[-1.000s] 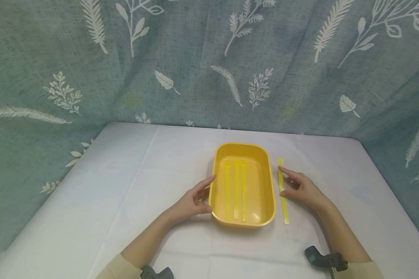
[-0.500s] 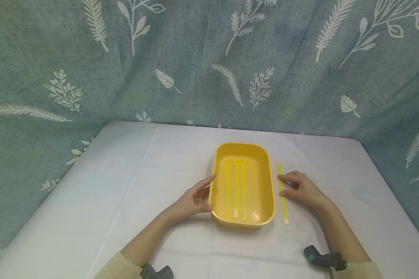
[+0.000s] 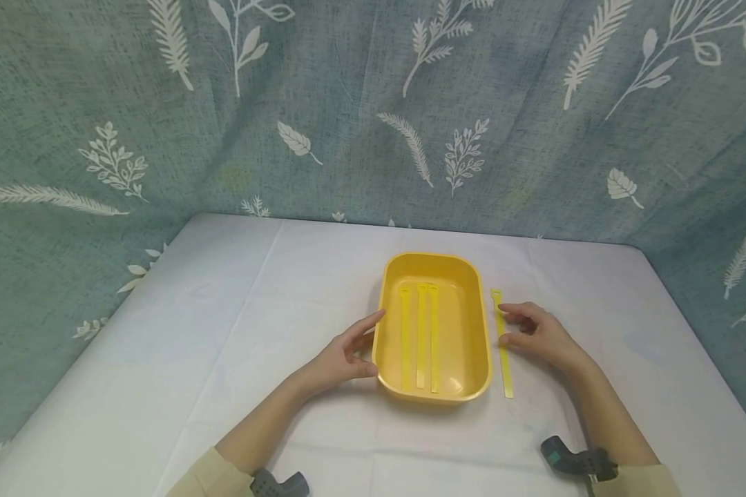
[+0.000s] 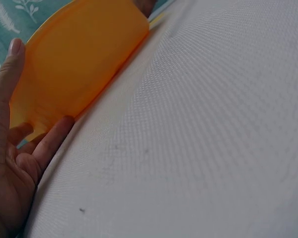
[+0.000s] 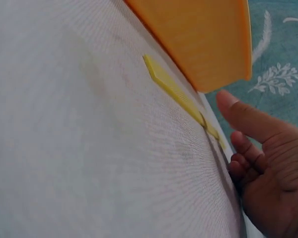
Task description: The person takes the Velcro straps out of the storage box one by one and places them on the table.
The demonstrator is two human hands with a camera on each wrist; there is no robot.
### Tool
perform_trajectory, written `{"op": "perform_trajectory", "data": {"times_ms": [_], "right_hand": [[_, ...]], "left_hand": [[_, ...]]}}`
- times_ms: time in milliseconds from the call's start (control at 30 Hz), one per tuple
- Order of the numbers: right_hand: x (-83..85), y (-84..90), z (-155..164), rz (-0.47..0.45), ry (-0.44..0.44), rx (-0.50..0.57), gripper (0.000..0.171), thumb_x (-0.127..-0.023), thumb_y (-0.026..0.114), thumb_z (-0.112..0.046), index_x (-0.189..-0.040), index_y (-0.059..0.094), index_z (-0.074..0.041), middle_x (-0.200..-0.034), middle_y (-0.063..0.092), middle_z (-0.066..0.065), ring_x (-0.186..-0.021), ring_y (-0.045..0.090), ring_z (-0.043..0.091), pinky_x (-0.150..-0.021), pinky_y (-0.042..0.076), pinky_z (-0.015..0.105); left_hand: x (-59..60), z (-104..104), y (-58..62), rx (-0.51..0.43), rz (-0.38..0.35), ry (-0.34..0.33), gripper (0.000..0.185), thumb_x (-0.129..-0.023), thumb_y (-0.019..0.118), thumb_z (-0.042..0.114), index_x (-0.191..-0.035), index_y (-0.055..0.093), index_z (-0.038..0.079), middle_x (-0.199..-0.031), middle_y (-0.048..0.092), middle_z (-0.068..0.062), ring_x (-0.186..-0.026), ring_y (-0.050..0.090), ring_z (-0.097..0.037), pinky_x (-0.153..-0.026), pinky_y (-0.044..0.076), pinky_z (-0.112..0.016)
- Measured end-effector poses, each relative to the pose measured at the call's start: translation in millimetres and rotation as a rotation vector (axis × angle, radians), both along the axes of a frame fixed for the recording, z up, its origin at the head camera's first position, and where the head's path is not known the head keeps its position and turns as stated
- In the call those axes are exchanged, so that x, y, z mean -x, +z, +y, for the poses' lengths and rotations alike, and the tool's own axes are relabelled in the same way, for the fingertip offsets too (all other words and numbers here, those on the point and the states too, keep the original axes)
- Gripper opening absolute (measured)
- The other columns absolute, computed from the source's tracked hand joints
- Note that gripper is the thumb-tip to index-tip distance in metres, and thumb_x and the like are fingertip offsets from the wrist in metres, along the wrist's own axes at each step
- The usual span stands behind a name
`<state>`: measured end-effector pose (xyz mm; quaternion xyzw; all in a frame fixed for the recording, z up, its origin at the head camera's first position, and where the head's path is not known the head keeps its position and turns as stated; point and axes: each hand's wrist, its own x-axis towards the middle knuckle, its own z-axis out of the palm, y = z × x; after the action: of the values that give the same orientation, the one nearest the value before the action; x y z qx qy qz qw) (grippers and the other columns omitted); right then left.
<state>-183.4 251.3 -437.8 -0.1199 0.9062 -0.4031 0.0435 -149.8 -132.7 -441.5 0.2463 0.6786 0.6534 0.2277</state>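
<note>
Your left hand steadies the yellow plastic tray; your right hand, fingers loosely curled, holding nothing, is poised at the yellow strip: pinch it next.

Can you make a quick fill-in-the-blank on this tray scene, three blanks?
1. The yellow tray holds ___ yellow strips.
2. The loose strip lies on the table by the person's ___ hand.
3. The left hand touches the ___ of the tray.

Missing words: three; right; side
</note>
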Motion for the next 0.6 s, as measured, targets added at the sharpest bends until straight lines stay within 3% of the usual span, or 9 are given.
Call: {"op": "perform_trajectory", "data": {"times_ms": [233, 467, 600], "right_hand": [[-0.5, 10.4, -1.9, -0.015, 0.007, 0.028, 0.06, -0.074, 0.075, -0.03, -0.126, 0.053, -0.011, -0.113, 0.057, 0.01, -0.1, 0.05, 0.019, -0.081, 0.044, 0.017], [0.5, 26.7, -5.8, -0.047, 0.082, 0.32, 0.054, -0.079, 0.069, -0.007, -0.128, 0.047, -0.001, -0.101, 0.046, 0.019, -0.078, 0.048, 0.011, -0.063, 0.047, 0.018], [3.1, 35.9, -10.0, -0.045, 0.126, 0.363, 0.055, -0.079, 0.068, -0.005, -0.129, 0.046, 0.002, -0.1, 0.046, 0.019, -0.078, 0.048, 0.01, -0.063, 0.046, 0.018]], "left_hand": [[1.0, 0.0, -2.3, -0.008, 0.003, -0.008, 0.085, -0.079, 0.068, 0.004, -0.146, 0.017, 0.019, -0.153, 0.01, 0.001, -0.136, 0.023, -0.031, -0.086, 0.05, -0.032], [0.7, -0.6, -3.3, 0.002, 0.023, -0.007, 0.085, -0.08, 0.065, -0.001, -0.146, 0.016, 0.019, -0.153, 0.008, 0.0, -0.136, 0.021, -0.032, -0.085, 0.051, -0.032], [0.8, 0.2, -1.4, 0.007, 0.012, 0.002, 0.085, -0.079, 0.067, 0.004, -0.146, 0.018, 0.021, -0.153, 0.01, 0.003, -0.136, 0.022, -0.031, -0.086, 0.05, -0.033]]}}
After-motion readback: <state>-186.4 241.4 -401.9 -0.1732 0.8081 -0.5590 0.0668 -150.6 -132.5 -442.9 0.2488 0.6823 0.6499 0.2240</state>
